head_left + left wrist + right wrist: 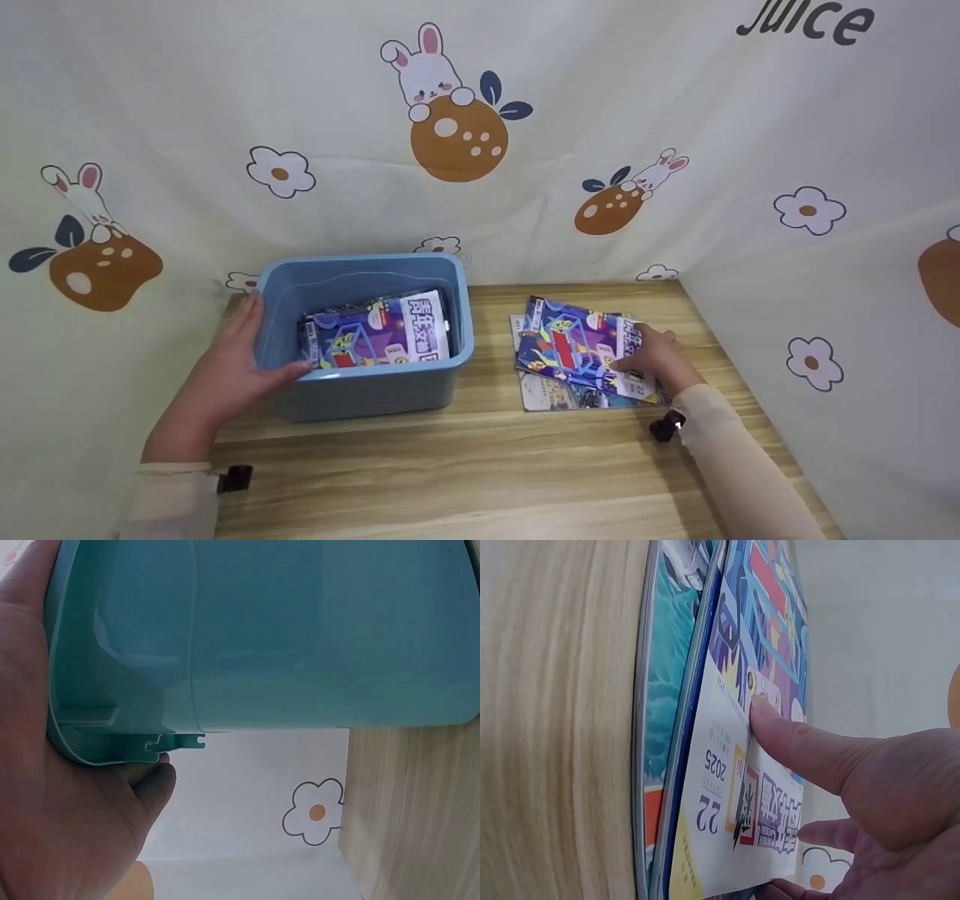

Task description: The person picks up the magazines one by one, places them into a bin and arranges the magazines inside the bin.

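Blue bin [367,394], its rim gripped by the left hand [225,375], contains a purple magazine [379,337]. To its right, the right hand [658,358] pinches the upper magazine [566,345] atop a lower booklet [547,394]. Step judged: pickup, next requiring clean separation.

Pale, creased cloth [337,214] hung at the back and both sides, printed with rabbits [429,79], orange fruit [459,150], white flowers [296,176] and, high on the right, "juice" [814,21] in dark letters. Below it I saw a wood-grain surface [450,480], and the soft light looked yellow-green at left, cooler at right.
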{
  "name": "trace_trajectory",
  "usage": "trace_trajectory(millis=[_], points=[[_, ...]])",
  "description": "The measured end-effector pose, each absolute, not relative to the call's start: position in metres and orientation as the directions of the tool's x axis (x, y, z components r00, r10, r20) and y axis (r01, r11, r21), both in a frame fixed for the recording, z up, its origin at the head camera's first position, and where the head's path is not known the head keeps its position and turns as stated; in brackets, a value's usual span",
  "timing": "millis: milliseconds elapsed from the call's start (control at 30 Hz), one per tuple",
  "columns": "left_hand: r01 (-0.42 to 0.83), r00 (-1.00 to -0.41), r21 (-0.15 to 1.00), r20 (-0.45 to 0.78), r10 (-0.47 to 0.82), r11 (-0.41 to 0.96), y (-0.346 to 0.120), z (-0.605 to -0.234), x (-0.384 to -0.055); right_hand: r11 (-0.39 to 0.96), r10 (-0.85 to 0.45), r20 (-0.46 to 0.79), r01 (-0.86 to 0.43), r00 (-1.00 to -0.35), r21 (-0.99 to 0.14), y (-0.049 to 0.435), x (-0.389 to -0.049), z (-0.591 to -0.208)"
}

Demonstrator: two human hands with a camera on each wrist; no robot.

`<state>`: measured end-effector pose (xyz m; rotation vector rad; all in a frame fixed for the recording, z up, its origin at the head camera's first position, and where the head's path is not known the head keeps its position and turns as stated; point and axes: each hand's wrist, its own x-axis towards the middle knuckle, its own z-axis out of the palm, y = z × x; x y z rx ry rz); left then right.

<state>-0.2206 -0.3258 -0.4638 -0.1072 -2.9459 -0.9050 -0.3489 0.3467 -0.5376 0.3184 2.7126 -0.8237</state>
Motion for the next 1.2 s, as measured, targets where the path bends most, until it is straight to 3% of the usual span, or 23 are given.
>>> trace_trajectory(millis=[1200], points=[[0.103,-0.994,0.569,0.087,0.065,0.816,-0.327,-0.464,-0.221,0.782,0.102,-0.319,0.274,-0.942,-0.559,0.359,-0.366,-0.545]])
